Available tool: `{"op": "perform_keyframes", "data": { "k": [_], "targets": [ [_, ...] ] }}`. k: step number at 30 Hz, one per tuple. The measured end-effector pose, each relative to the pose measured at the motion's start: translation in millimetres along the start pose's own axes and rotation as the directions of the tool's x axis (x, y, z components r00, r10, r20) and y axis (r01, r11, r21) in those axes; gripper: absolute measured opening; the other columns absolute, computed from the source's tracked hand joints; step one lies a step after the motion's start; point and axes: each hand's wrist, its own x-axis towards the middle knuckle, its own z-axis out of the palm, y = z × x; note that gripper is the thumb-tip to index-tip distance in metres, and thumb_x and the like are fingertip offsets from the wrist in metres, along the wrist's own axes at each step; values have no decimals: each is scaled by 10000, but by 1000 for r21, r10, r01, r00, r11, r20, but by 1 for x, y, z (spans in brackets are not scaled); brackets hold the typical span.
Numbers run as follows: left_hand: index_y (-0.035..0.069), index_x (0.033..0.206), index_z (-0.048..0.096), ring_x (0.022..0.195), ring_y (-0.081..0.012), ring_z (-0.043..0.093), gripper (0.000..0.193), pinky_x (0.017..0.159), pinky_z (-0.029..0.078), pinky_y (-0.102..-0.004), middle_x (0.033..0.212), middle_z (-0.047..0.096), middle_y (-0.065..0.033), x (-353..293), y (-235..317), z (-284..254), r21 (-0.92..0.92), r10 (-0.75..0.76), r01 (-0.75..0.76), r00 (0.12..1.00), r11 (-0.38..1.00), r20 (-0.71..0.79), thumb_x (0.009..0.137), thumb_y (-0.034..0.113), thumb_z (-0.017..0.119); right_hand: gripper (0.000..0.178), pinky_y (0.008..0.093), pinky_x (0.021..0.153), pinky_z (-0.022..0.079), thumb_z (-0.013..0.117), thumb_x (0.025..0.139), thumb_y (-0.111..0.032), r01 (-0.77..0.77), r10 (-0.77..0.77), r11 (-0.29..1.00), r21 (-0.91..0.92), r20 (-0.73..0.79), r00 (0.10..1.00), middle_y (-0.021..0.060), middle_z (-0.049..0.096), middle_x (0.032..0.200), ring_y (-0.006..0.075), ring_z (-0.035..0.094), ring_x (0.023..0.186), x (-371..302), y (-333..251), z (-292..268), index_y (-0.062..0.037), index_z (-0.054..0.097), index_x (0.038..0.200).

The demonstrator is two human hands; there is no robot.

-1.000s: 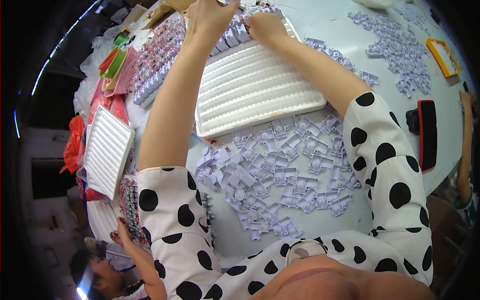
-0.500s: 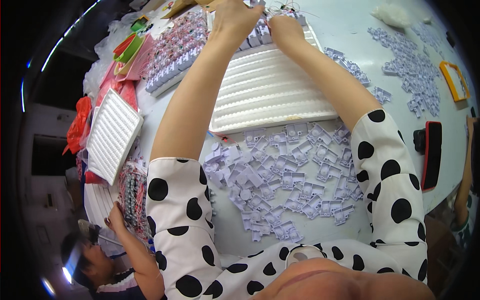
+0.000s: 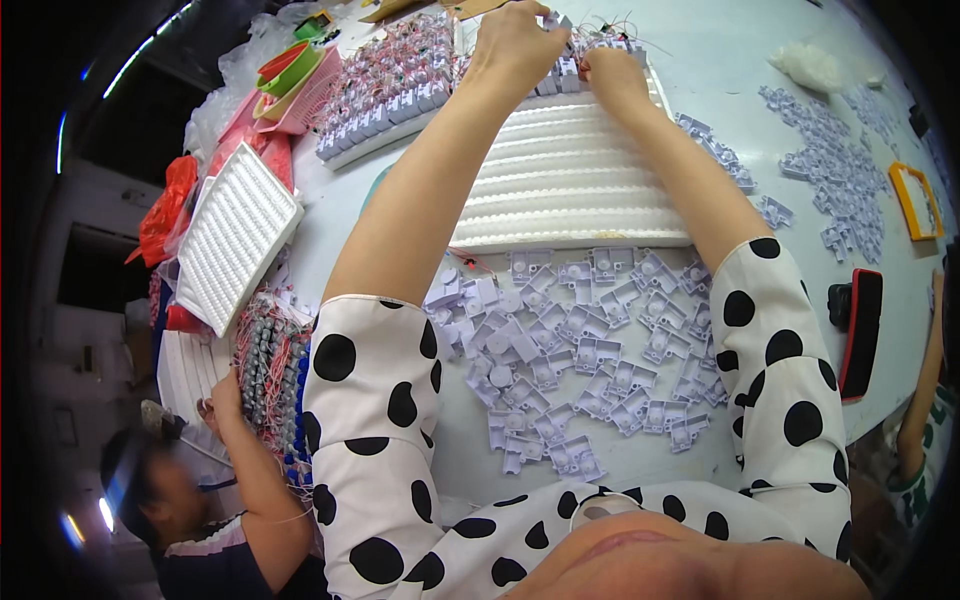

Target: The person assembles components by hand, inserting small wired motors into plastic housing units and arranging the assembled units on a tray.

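Both arms stretch out over a white ridged foam tray (image 3: 570, 180) to its far end. There, grey plastic housings with thin wires (image 3: 568, 78) stand in a row. My left hand (image 3: 512, 48) is closed, its fingertips pinching a small grey plastic housing (image 3: 558, 22) above that row. Close by on the right, my right hand (image 3: 615, 78) is curled shut against the far rows; whatever its fingertips hold is hidden. Nearer me lies a spread of loose lavender-grey plastic housings (image 3: 600, 360), some showing their hollow side.
Left of the tray stands another tray packed with wired housings (image 3: 385, 110). Colored baskets (image 3: 290, 75), an upright white ridged tray (image 3: 240, 235) and a co-worker's hand (image 3: 225, 405) are farther left. To the right are more loose housings (image 3: 830, 170), a yellow frame (image 3: 915, 200) and a red-edged black device (image 3: 862, 335).
The whole view has shifted, so the table's things sit farther right in the picture. Both my hands remain at the tray's far end, with little movement relative to it.
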Motion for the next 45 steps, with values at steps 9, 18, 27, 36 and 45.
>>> {"op": "perform_keyframes", "data": {
  "k": [9, 18, 27, 36, 45],
  "targets": [
    [-35, 1080, 738, 735, -308, 742, 419, 761, 578, -381, 768, 726, -232, -6, -9, -10, 4, -68, 68, 994, 998, 87, 801, 279, 737, 132, 456, 777, 543, 632, 836, -89, -58, 55, 998, 34, 98, 994, 181, 728, 875, 355, 709, 877, 4, -10, -12, -85, 760, 868],
    [22, 1136, 748, 740, -281, 738, 480, 739, 587, -384, 852, 752, -162, -10, -7, -17, 115, -92, 78, 989, 990, 117, 799, 363, 774, 127, 467, 774, 585, 647, 813, -57, 28, -29, 1000, 11, 70, 997, 228, 734, 889, 381, 733, 871, 4, -25, -15, -15, 765, 836],
    [-26, 1123, 720, 939, -389, 720, 416, 881, 552, -437, 933, 725, -276, 0, 16, -3, 59, -132, 127, 987, 990, 90, 804, 239, 753, 274, 424, 843, 561, 615, 826, -26, -21, -21, 948, 317, 128, 992, 189, 743, 1000, 338, 715, 965, -9, 12, -21, -76, 773, 1045],
    [-3, 1160, 717, 758, -315, 726, 476, 741, 568, -390, 857, 742, -184, -16, 1, 36, 169, 32, -51, 993, 984, 115, 808, 307, 795, 307, 393, 869, 544, 623, 804, -90, -140, 69, 897, 418, 180, 981, 164, 744, 1010, 317, 706, 965, -22, 26, -61, -75, 764, 1076],
    [-32, 1136, 711, 838, -357, 735, 429, 825, 564, -415, 844, 738, -224, -5, 29, 16, 119, -108, 98, 990, 988, 87, 810, 241, 769, 299, 427, 862, 573, 731, 837, -279, -334, 297, 931, 147, 229, 927, 166, 752, 1033, 335, 723, 997, -17, -7, -28, -51, 771, 1025]
  ]
}}
